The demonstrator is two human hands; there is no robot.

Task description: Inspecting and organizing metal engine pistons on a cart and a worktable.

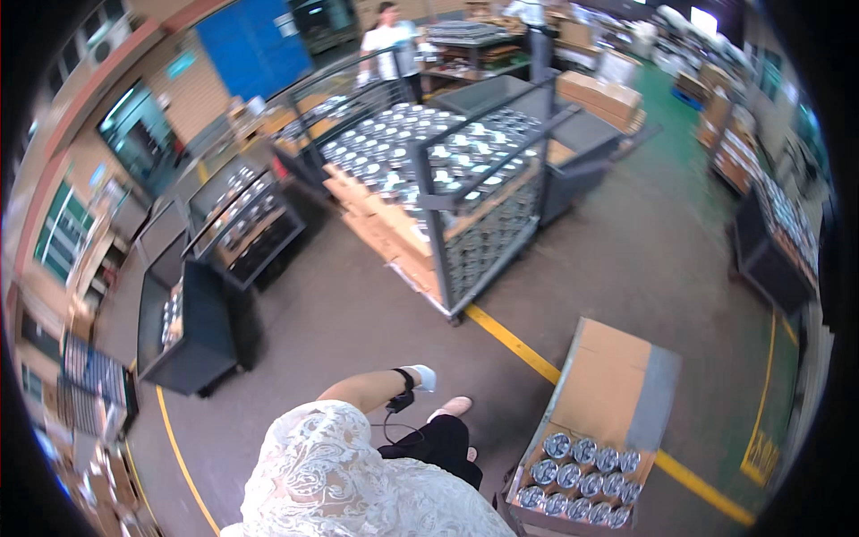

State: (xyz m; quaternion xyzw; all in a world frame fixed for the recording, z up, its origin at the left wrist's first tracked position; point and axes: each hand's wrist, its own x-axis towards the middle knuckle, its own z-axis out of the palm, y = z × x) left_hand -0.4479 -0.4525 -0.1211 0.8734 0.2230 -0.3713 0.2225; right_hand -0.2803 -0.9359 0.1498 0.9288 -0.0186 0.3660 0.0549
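My left hand (424,379) hangs in front of my white lace sleeve, with a pale glove or covering on it and a black strap and small cabled device (400,400) at the wrist. It is small and blurred, so its fingers cannot be made out, and nothing clearly shows in it. My right hand is out of sight. To the right stands a low cart with several rows of shiny round metal parts (567,475) at its near end. Bare brown cardboard (601,376) covers its far part.
Ahead is a large grey metal-framed cart (494,259) stacked with shiny round parts on cardboard layers. Dark bins (211,336) stand at the left, another loaded cart (771,255) at the far right. Yellow lines (514,344) cross the floor. A person (391,46) stands behind the large cart.
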